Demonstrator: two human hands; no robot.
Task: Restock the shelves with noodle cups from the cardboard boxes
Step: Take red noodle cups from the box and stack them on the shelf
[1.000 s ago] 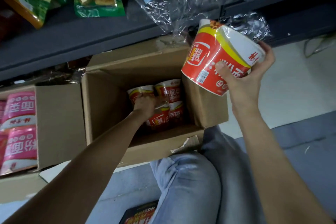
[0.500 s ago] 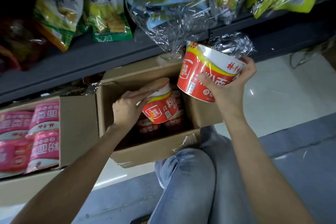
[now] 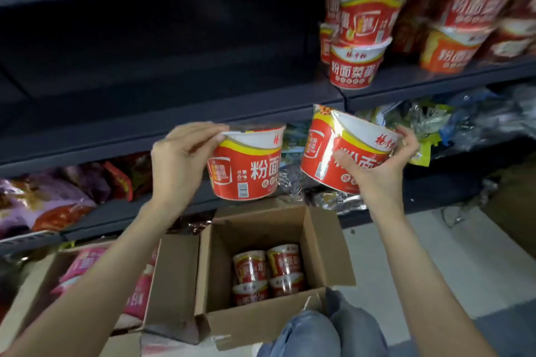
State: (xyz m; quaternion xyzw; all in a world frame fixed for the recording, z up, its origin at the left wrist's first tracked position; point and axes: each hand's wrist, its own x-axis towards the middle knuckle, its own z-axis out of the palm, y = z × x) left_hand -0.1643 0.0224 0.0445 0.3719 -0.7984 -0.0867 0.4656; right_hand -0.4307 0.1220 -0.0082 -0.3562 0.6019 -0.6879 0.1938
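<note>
Head view: left hand (image 3: 177, 162) has lifted its noodle cup (image 3: 246, 165) clear of box (image 3: 327, 243).

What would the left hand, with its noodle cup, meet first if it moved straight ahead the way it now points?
Probably the front edge of the dark shelf just behind the left hand and its red noodle cup. Slightly higher, the way onto that shelf looks free. Depth is hard to judge from this one view.

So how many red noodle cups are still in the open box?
4 show: two upper cups and two beneath, against the box's right side. More may be hidden below.
</note>
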